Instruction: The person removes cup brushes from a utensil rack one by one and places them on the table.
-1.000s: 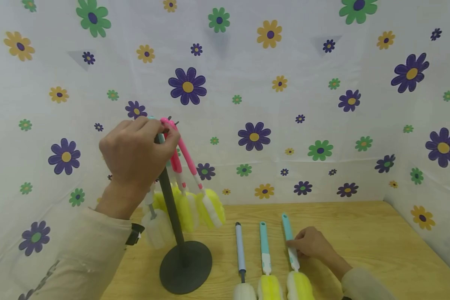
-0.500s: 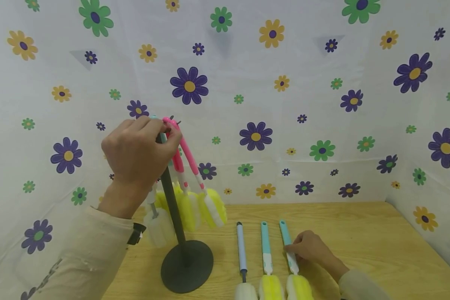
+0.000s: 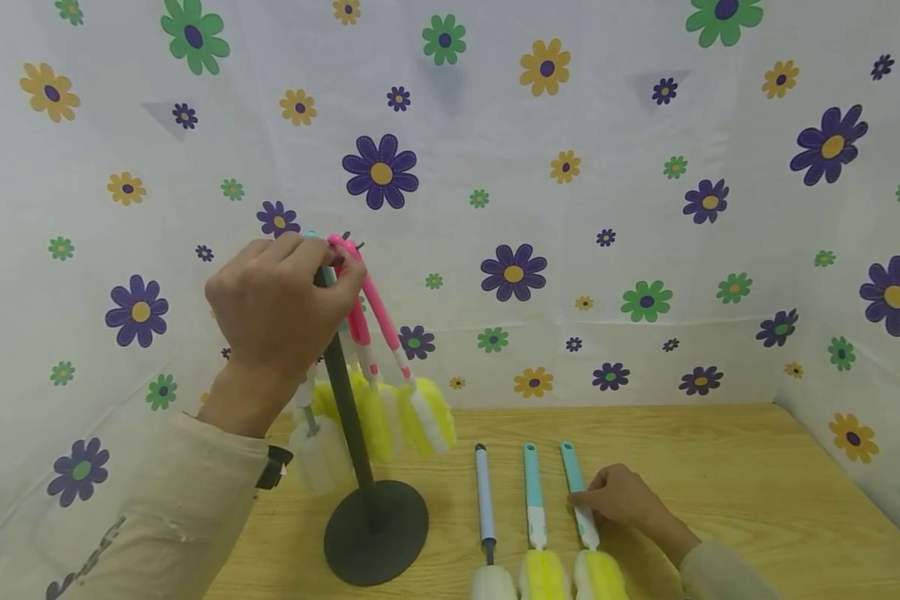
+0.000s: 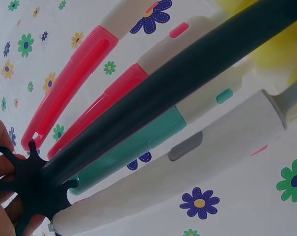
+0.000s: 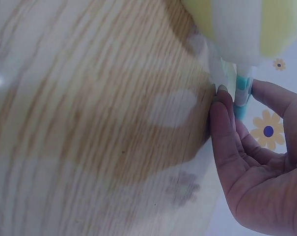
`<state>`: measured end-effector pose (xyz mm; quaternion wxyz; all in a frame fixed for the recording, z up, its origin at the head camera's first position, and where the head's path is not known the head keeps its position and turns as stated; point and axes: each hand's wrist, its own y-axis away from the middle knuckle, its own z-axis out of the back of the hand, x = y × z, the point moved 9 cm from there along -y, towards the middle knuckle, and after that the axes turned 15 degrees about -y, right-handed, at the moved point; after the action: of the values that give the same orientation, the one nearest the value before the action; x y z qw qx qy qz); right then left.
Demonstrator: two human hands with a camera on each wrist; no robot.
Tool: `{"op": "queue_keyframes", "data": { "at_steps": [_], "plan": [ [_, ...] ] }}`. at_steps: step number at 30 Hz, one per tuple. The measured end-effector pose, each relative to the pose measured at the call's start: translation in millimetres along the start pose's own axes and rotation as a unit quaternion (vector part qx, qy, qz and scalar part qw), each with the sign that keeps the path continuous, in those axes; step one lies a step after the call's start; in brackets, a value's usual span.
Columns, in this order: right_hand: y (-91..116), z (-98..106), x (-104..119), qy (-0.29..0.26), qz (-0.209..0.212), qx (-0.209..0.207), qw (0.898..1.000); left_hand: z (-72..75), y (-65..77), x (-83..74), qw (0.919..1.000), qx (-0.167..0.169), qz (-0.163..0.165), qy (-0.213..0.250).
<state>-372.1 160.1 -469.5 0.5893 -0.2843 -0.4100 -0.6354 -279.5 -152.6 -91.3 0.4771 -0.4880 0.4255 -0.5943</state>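
My left hand (image 3: 281, 312) grips the top of a black hook stand (image 3: 345, 400), its fingers around the hub of hooks in the left wrist view. Bottle brushes hang from the hooks: two with pink handles (image 3: 382, 321), one with a teal handle (image 4: 133, 152) and one with a white handle (image 4: 187, 164). Their sponge heads dangle beside the pole. On the table, my right hand (image 3: 626, 500) pinches the white part of a teal-and-white bottle brush (image 3: 572, 468) between thumb and fingers. Its yellow-and-white sponge head (image 3: 602, 575) points toward me.
Left of the held brush lie another teal-and-white bottle brush (image 3: 532, 479) and a pale blue-handled one (image 3: 484, 496), side by side. The stand's round base (image 3: 390, 550) rests on the wooden table (image 3: 727, 492). A flower-print cloth (image 3: 450, 225) rises behind.
My right hand and the brush it pinches have shifted slightly toward me, and the handle's end now lines up with its neighbour's. My left hand stays at the stand's top.
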Motion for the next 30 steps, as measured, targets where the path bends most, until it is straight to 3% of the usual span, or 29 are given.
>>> {"op": "queue_keyframes", "data": {
  "at_steps": [14,17,23,30],
  "plan": [
    [1,9,-4,0.009,-0.005,-0.005,1.0,-0.3,-2.2,-1.6,0.9999,0.004,-0.011,0.01],
    [-3,16,0,0.011,0.015,-0.021,1.0,-0.4,-2.8,1.7,0.9997,0.005,-0.008,0.024],
    [-5,31,30,-0.056,0.092,-0.05,0.993,-0.7,-2.5,12.4,0.9983,0.014,0.01,0.056],
    [3,40,89,-0.144,0.181,-0.034,0.972,-3.6,-3.3,15.5,0.9963,0.033,0.005,0.079]
  ]
}}
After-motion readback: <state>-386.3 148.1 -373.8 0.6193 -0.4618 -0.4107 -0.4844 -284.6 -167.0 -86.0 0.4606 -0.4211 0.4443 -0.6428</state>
